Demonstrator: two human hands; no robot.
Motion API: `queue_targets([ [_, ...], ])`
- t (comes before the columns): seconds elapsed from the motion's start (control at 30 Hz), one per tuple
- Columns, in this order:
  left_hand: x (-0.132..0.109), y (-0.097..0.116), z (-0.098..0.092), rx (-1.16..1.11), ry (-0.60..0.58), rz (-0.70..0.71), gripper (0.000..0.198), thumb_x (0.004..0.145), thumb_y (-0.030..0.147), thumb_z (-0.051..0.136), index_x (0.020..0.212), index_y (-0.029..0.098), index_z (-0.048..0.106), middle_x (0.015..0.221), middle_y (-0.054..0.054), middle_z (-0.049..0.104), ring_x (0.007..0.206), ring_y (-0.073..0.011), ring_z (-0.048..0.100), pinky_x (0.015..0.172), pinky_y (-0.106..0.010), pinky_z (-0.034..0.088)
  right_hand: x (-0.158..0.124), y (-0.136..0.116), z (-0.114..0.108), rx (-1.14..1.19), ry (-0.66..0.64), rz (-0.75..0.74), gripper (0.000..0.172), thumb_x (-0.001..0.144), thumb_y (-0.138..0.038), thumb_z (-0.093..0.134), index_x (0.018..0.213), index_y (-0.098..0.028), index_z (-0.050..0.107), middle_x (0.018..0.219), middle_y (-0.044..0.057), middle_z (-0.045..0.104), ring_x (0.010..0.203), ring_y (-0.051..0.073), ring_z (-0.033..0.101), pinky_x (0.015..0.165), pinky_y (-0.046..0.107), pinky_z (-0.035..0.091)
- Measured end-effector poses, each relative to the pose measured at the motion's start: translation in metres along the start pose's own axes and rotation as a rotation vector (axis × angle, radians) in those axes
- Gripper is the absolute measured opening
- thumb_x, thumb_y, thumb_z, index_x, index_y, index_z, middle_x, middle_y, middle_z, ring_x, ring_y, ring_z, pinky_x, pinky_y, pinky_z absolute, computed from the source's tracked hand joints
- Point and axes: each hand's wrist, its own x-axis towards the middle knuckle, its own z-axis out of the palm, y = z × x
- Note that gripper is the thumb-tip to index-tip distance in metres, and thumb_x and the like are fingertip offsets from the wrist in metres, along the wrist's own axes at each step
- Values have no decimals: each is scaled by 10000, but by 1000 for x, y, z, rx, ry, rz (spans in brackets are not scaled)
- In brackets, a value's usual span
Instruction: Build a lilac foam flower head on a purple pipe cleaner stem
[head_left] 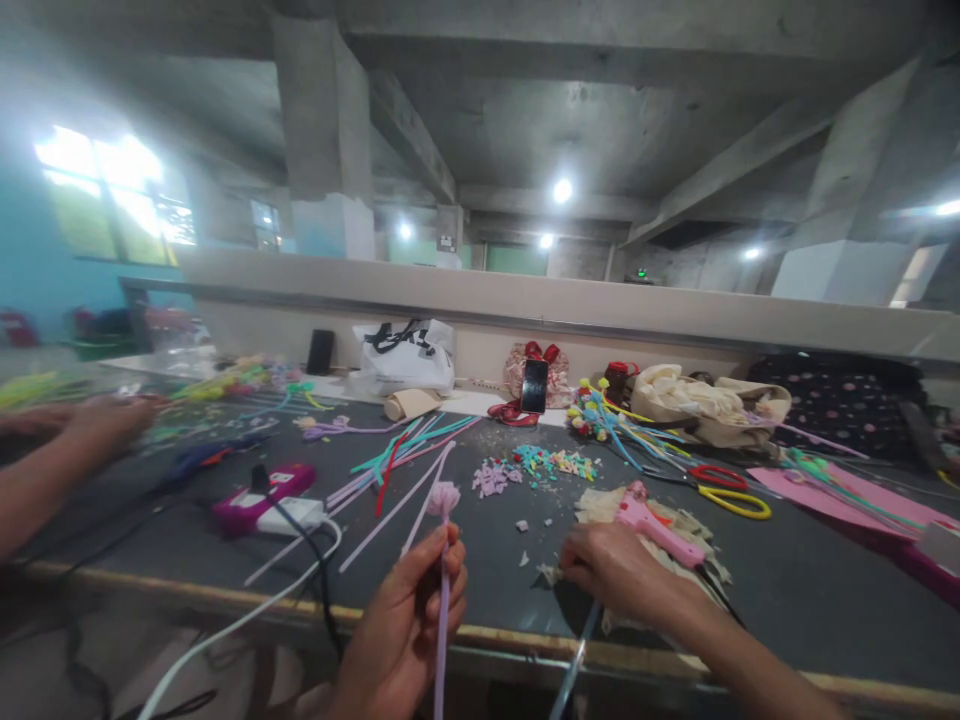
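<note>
My left hand [409,620] grips a lilac fuzzy stem [442,640] upright at the table's front edge. A small lilac flower head [443,499] tops that stem. My right hand [611,570] is closed, low over a crumpled pale cloth [600,505], with its fingertips beside a cream scrap [550,574]. Whatever those fingers pinch is hidden. From beneath this hand a slim shiny grey rod [574,670] runs downward; whether it is held I cannot tell. A pink glue gun [660,525] lies on the cloth just beyond the right wrist.
Small lilac pieces [495,477] and teal and yellow pieces [555,462] lie mid-table. Loose stems [390,470] are left of them; scissors [731,490] lie right. A power strip [277,500] trails cables off the front edge. Another person's arm [75,450] reaches in at left.
</note>
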Motion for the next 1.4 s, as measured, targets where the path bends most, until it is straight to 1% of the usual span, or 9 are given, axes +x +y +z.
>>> queue_targets([
  [0.13, 1, -3, 1, 21, 20, -19, 60, 757, 169, 491, 721, 127, 513, 516, 57, 462, 314, 12, 302, 268, -79, 231, 13, -6, -1, 24, 38, -19, 186, 721, -138, 440, 774, -186, 611, 766, 22, 641, 675, 125, 559, 569, 193, 325],
  [0.33, 0, -7, -4, 20, 20, -24, 63, 718, 185, 555, 719, 131, 521, 517, 62, 471, 310, 15, 306, 268, -80, 238, 33, -19, 14, 20, -31, -72, 206, 726, -177, 475, 877, -217, 609, 824, 25, 654, 742, 146, 577, 592, 201, 336],
  [0.47, 0, -6, -9, 15, 15, -12, 80, 705, 192, 574, 731, 131, 529, 526, 61, 477, 317, 16, 313, 273, -81, 243, 39, -19, 22, 11, -51, -67, 165, 704, -147, 479, 776, -191, 621, 797, 44, 648, 717, 157, 580, 572, 215, 326],
  [0.67, 1, -8, -10, 22, 7, -23, 108, 695, 217, 590, 733, 131, 537, 522, 59, 492, 314, 17, 321, 277, -87, 235, 27, -15, 10, 73, 9, -12, 190, 726, -128, 415, 794, -172, 587, 758, 42, 630, 694, 145, 560, 575, 214, 335],
  [0.8, 2, -15, -3, 47, 37, -36, 136, 678, 232, 609, 725, 130, 532, 499, 59, 502, 301, 14, 318, 275, -93, 225, 14, -26, 0, 172, 10, -43, 215, 680, -100, 436, 799, -184, 594, 729, 6, 630, 642, 111, 549, 542, 175, 351],
  [0.97, 3, -17, 0, 70, 76, -55, 165, 643, 233, 640, 716, 134, 530, 481, 62, 514, 283, 11, 308, 267, -97, 215, -2, -45, -6, 295, -119, -230, 234, 644, -112, 511, 796, -229, 644, 743, -27, 627, 651, 95, 543, 566, 156, 355],
  [1.13, 3, -18, -1, 69, 73, -63, 172, 621, 238, 656, 690, 135, 536, 464, 68, 507, 271, 8, 299, 262, -105, 215, -12, -46, -6, 328, -242, -336, 291, 680, -96, 477, 857, -255, 645, 855, -28, 609, 690, 83, 552, 559, 138, 352],
  [1.23, 3, -20, -2, 64, 67, -102, 187, 615, 263, 663, 683, 136, 545, 458, 69, 500, 273, 8, 303, 267, -105, 216, -12, -44, -3, 331, -236, -303, 266, 686, -120, 494, 852, -263, 645, 853, -33, 609, 715, 85, 557, 558, 134, 353],
  [1.4, 4, -20, -4, 86, 92, -96, 203, 583, 272, 688, 664, 144, 553, 444, 73, 483, 264, 6, 300, 260, -107, 203, -8, -44, 0, 322, -254, -90, 145, 644, -301, 593, 772, -256, 645, 649, -55, 607, 519, 78, 525, 395, 141, 287],
])
